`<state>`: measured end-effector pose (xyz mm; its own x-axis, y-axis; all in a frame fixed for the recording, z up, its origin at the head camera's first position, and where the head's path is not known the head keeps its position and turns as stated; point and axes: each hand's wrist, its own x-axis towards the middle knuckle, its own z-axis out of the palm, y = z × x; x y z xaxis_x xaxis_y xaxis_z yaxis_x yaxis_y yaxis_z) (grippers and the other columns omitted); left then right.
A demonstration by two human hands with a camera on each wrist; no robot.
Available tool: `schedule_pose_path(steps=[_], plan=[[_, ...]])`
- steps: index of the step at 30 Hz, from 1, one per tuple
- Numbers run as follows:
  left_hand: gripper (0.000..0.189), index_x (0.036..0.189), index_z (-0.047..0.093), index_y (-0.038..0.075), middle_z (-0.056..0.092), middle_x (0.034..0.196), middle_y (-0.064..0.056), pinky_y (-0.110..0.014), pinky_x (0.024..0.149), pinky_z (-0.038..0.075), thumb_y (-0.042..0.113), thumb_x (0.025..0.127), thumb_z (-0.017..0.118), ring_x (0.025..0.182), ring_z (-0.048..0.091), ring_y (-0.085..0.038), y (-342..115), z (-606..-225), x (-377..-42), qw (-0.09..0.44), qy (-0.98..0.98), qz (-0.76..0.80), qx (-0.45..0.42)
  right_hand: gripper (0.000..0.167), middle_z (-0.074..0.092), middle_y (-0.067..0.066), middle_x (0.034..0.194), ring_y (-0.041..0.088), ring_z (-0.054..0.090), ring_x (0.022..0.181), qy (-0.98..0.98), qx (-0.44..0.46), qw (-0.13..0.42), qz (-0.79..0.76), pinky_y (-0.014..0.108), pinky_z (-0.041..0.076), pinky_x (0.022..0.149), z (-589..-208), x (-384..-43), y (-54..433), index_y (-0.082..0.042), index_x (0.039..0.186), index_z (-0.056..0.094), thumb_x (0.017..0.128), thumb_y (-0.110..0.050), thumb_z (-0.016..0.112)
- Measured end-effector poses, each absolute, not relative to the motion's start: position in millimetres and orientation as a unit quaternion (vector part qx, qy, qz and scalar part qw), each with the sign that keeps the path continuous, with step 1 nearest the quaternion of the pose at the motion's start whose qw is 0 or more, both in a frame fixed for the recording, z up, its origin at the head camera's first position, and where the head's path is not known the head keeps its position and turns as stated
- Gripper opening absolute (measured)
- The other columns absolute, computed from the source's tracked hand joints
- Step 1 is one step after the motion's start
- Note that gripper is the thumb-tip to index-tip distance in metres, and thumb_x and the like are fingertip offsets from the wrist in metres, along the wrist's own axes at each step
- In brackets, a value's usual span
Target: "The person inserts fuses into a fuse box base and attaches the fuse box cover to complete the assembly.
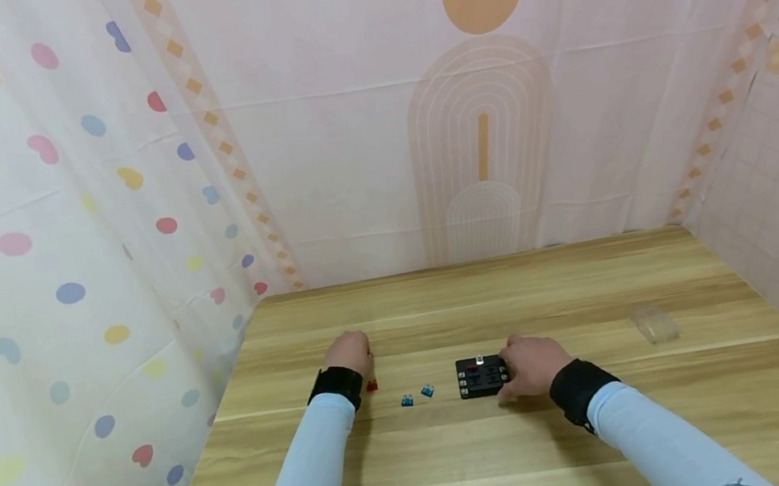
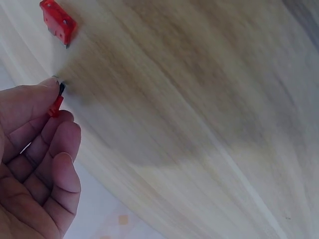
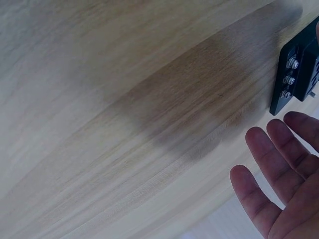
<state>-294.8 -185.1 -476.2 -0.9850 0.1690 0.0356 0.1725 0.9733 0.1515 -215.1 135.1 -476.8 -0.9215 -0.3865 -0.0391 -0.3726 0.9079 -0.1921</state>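
Observation:
My left hand [image 1: 349, 354] pinches a small red blade fuse [image 2: 56, 106] between thumb and index finger, its other fingers curled loosely. A second red blade fuse [image 2: 59, 22] lies on the table close to that hand. My right hand [image 1: 535, 364] holds a black fuse block [image 1: 481, 377] at its right end, thumb at the near corner and index finger at the far one. The other fingers [image 3: 269, 164] of this hand extend off the block. Metal screw terminals [image 3: 289, 79] line the block's edge, and a few fuses sit in its middle.
Two blue blade fuses [image 1: 407, 400] lie on the wooden table [image 1: 408, 481] between the left hand and the fuse block. A clear plastic cover [image 1: 655, 324] lies to the right, beyond the right hand. Patterned curtains [image 1: 348, 157] hang around the table's back and sides.

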Motion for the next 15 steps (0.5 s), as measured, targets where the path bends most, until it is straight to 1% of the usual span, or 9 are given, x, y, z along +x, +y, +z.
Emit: schedule_pose_path(steps=[5,15], plan=[[0.024,0.064,0.065,0.008,0.063,0.066,-0.002,-0.035,0.062,0.051,-0.002,0.085,0.068,0.06,0.054,-0.018,-184.4,-474.5,-294.3,0.005,-0.993,-0.086,-0.083,0.061,0.064,0.006,0.103,0.017,0.057,0.079,0.976,-0.191,0.045,-0.094,0.04,0.053,0.075,-476.3,-215.8,134.7,-0.005,0.109,0.072,0.07,-0.05,0.086],[0.02,0.068,0.068,0.008,0.064,0.068,-0.002,-0.036,0.063,0.052,-0.002,0.085,0.069,0.063,0.056,-0.017,-179.7,-473.5,-294.7,0.014,-0.992,-0.094,-0.084,0.064,0.064,0.006,0.102,0.017,0.057,0.078,0.976,-0.19,0.047,-0.091,0.041,0.053,0.076,-475.2,-214.4,133.6,-0.005,0.113,0.072,0.069,-0.049,0.087]])
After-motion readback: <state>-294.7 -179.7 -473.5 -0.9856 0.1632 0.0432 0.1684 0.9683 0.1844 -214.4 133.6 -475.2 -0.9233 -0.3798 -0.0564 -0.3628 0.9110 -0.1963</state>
